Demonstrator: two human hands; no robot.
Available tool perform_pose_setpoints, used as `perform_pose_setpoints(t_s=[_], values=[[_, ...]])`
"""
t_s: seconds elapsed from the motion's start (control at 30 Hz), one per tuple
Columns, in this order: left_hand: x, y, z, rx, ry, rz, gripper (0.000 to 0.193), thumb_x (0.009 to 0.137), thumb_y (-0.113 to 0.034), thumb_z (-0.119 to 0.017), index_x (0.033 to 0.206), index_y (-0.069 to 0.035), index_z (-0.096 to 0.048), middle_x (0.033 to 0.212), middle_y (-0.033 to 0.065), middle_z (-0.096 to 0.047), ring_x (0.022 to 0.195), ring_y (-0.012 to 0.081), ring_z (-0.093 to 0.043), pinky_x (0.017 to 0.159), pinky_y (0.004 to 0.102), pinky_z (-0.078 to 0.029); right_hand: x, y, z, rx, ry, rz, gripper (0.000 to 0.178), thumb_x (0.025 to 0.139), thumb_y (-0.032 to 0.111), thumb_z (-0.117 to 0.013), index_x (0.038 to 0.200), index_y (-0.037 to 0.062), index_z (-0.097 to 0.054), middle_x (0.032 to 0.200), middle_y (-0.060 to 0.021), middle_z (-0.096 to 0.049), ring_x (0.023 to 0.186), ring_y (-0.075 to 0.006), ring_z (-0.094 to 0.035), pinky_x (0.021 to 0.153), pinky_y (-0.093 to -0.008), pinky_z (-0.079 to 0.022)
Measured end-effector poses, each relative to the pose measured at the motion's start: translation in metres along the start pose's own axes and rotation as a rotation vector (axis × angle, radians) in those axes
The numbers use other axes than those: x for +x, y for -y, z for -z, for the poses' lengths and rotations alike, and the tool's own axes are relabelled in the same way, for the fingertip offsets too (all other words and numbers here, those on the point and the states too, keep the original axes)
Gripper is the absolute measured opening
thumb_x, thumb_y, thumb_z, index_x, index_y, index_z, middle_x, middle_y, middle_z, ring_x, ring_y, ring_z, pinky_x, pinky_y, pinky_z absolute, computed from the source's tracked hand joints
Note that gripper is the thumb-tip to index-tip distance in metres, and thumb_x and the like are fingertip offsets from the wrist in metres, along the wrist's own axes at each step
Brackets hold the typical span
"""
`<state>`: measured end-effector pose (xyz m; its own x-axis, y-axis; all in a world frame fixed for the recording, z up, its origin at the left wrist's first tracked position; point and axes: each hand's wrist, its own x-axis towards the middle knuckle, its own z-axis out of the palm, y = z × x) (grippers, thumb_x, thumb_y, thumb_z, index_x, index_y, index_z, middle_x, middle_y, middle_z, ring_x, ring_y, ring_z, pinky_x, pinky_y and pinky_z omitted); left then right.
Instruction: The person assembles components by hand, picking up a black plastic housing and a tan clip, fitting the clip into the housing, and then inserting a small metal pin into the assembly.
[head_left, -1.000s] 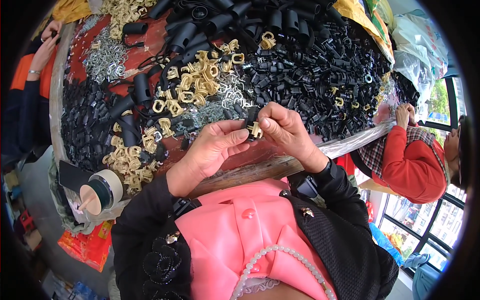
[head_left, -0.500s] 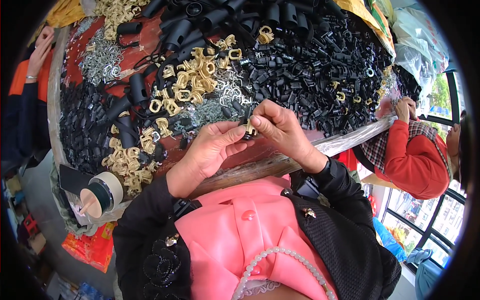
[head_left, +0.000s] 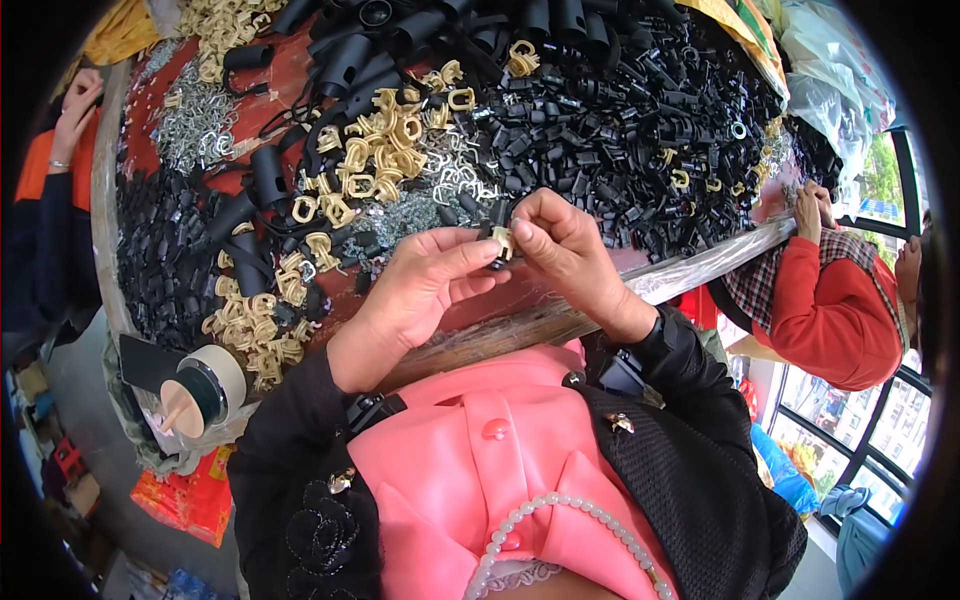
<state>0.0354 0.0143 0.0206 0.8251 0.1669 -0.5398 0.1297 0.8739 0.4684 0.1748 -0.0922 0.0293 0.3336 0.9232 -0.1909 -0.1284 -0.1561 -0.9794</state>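
Note:
In front of my chest, at the table's near edge, my left hand (head_left: 415, 290) pinches a small black plastic part with a cream clip-like piece (head_left: 503, 241) set in it. The left thumb presses on its near side and the other fingers curl beneath. My right hand (head_left: 568, 258) is closed in a pinch right beside the part's right edge. Whatever lies between its thumb and forefinger is hidden. Just beyond the hands lie small green-grey springs (head_left: 400, 222), silvery bent wire pieces (head_left: 455, 178) and a heap of cream plastic clips (head_left: 385, 145).
Small black parts (head_left: 620, 150) heap the right side, black tubes (head_left: 350, 65) the back. A thread spool (head_left: 205, 385) stands at the left corner. The wooden table edge (head_left: 500, 335) runs before me. Co-workers' hands show at left (head_left: 75, 110) and right (head_left: 812, 210).
The part turns slightly in my left fingers, showing more of its cream piece. My right thumb and forefinger have shifted a little right, off its face. The view has drifted slightly.

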Motion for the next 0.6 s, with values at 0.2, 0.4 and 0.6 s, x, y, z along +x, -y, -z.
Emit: perform_pose_setpoints(t_s=[0.2,0.4,0.6], values=[[-0.003,-0.004,0.012,0.021,0.011,-0.069,0.022,0.078,-0.015,-0.053,0.092,0.001,-0.054,0.084,0.0099,-0.059,0.074,0.0171,-0.06,0.066,0.0219,-0.049,-0.009,-0.006,0.009,-0.853,0.067,0.325,0.011,0.076,0.011,-0.055,0.076,0.0042,-0.046,0.073,-0.0037,-0.049,0.057,-0.012,-0.047,0.048,-0.023,-0.037],[-0.004,-0.006,0.011,0.036,0.019,-0.12,0.023,0.078,-0.018,-0.052,0.093,0.0,-0.052,0.084,0.0102,-0.059,0.073,0.0167,-0.06,0.066,0.0228,-0.049,-0.006,-0.022,0.011,-1.288,0.211,0.498,0.013,0.066,0.01,-0.052,0.077,0.0059,-0.047,0.078,-0.0073,-0.046,0.067,-0.0228,-0.051,0.056,-0.032,-0.042],[0.001,-0.004,0.013,-0.004,0.024,-0.147,0.022,0.079,-0.018,-0.052,0.093,-0.001,-0.052,0.084,0.0101,-0.059,0.073,0.0166,-0.059,0.066,0.0241,-0.049,-0.001,-0.022,0.016,-1.453,0.087,0.561,0.009,0.066,0.012,-0.047,0.074,0.0079,-0.046,0.072,-0.0059,-0.043,0.065,-0.0202,-0.049,0.058,-0.0295,-0.041]])
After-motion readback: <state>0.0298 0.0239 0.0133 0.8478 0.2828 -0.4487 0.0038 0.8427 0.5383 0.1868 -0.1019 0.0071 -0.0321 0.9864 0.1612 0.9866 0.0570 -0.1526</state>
